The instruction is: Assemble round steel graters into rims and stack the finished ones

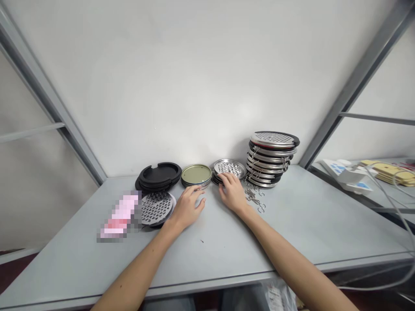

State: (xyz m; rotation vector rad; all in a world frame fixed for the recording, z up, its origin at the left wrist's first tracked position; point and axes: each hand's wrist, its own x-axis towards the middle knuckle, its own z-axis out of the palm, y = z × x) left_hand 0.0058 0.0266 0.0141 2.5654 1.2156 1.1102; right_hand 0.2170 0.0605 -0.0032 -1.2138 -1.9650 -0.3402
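Note:
My left hand [188,206] hovers over the table with its fingers loosely apart, just in front of a stack of round lids with a gold-green inside [196,173]. Beside that wrist lies a round metal grater plate [157,208] on a dark disc. My right hand [233,192] has its thumb and fingers apart, the fingertips at the front edge of a stack of round grater plates [234,166]; whether they touch it I cannot tell. Several small metal rings and clips [254,196] lie to the right of this hand.
Black round holders [158,173] are stacked at the back left, near a blurred pink item [121,216]. A tall stack of black-rimmed grater discs [270,160] stands at the back right. Metal frame posts flank the grey table [227,255]; a white cable [394,198] hangs at right.

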